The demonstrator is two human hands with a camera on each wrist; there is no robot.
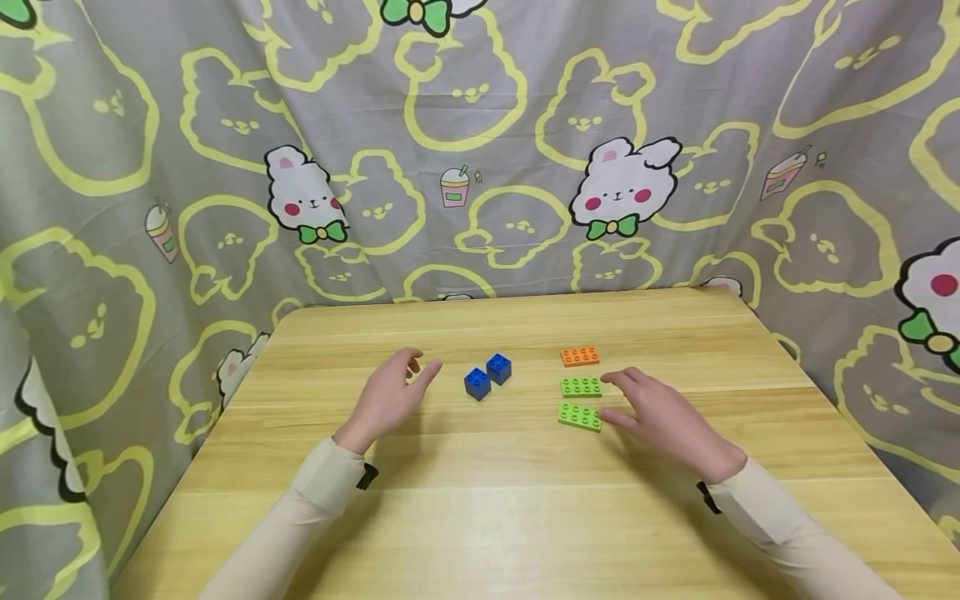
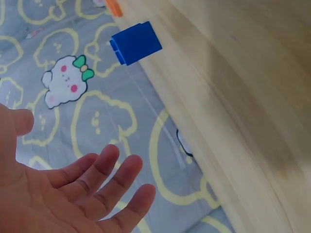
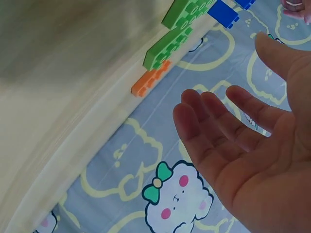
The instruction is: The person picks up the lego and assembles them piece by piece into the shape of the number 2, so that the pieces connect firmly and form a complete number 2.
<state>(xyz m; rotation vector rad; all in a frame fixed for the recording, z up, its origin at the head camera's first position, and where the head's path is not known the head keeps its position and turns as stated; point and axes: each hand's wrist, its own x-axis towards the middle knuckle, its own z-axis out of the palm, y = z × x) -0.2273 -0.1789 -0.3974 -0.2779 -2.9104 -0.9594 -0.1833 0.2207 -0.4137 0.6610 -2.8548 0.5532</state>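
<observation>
Left hand (image 1: 386, 398): loosely spread, with blue bricks (image 1: 477, 384) to its right | Right hand (image 1: 675, 423): loosely spread, with green bricks (image 1: 580, 417) just left, contact unclear; orange brick (image 1: 580, 357) forward-left | Risk: skewing green bricks through too low a sweep

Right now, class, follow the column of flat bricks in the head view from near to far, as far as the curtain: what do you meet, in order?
Nearer green brick → farther green brick → orange brick → patterned curtain.

The left sleeve (image 1: 296, 508) and right sleeve (image 1: 780, 521) were long, plain and cream. A small black tab (image 1: 367, 477) jutted from the left one's wrist end, a second black tab (image 1: 708, 498) from the right's.
</observation>
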